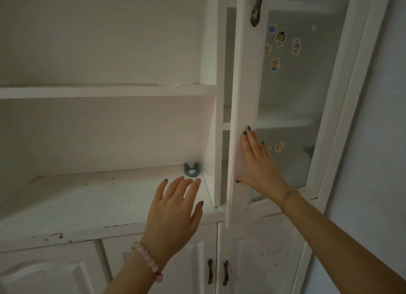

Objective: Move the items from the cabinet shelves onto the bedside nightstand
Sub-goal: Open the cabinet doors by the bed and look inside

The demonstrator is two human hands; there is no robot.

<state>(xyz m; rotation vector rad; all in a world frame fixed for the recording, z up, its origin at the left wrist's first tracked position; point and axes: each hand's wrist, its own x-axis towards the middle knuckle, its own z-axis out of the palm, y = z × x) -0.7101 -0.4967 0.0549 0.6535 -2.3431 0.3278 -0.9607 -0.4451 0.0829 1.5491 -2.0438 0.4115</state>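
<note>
Head view: a small blue horseshoe-shaped plastic item [191,170] lies in the back right corner of the white open cabinet shelf [87,197], mid-frame. The left hand [173,208], fingers straight and holding nothing, hovers near it, just below. The right hand [259,164] rests flat, gripping nothing, against the white glass-paned cabinet door [246,84], right of centre.

White paint on the cabinet shelf [87,197], flecked with reddish-brown chips along its front edge. Light blue on the small clip [191,170]. White again on the door frame [243,95], around frosted grey-white glass [307,84] dotted with cartoon stickers [280,38] in blue, yellow and orange. Dark bronze on the door handle [258,5]. Teal polish on the nails of the left hand [173,212] and right hand [259,164]. Pale pink beads, plus one red, on the bead bracelet [146,258].
</note>
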